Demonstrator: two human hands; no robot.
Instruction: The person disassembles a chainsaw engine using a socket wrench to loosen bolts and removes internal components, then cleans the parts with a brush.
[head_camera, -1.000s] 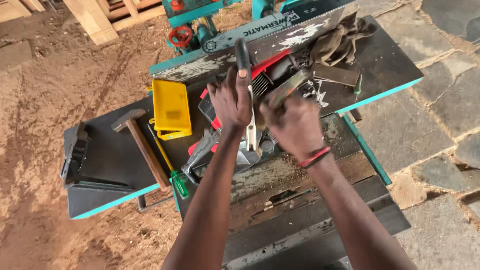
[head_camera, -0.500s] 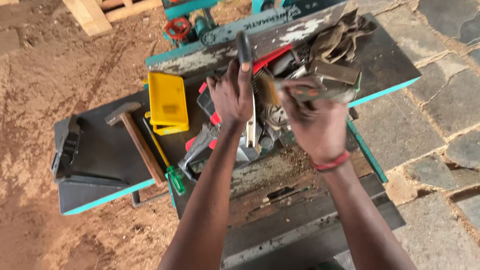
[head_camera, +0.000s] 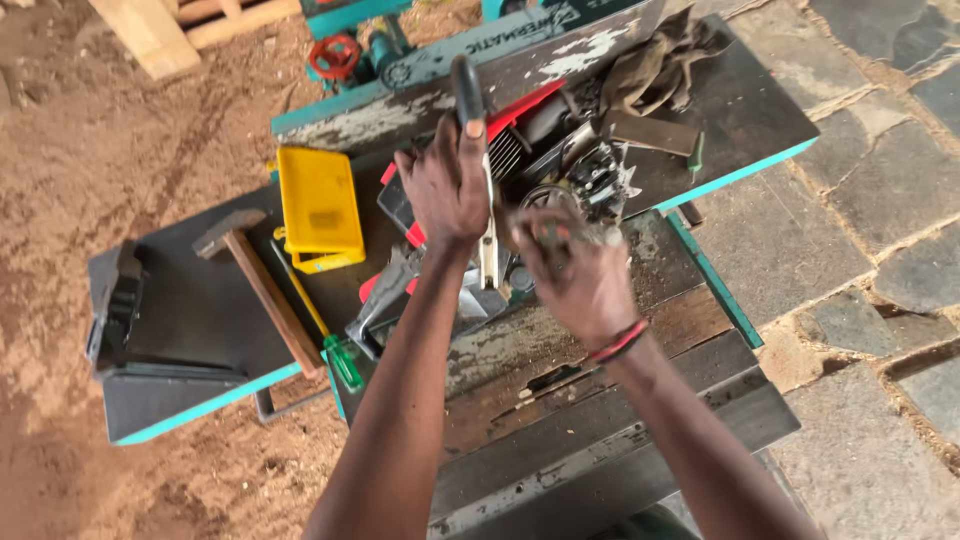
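At frame centre, our left hand (head_camera: 447, 190) grips a black-handled tool (head_camera: 467, 92) (upright); our right hand (head_camera: 575, 275) clasps a small metal part (head_camera: 560, 232) over the bench (head_camera: 690, 300).

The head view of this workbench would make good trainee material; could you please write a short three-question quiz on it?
1. True or false: the hammer lies left of the yellow case.
2. Which hand grips the dark-handled tool: left or right?
3. What lies on the table nearest the hammer's handle end: A) green-handled screwdriver, B) rag?

Key:
1. True.
2. The left hand; the right hand works lower, at the dismantled machine.
3. A.
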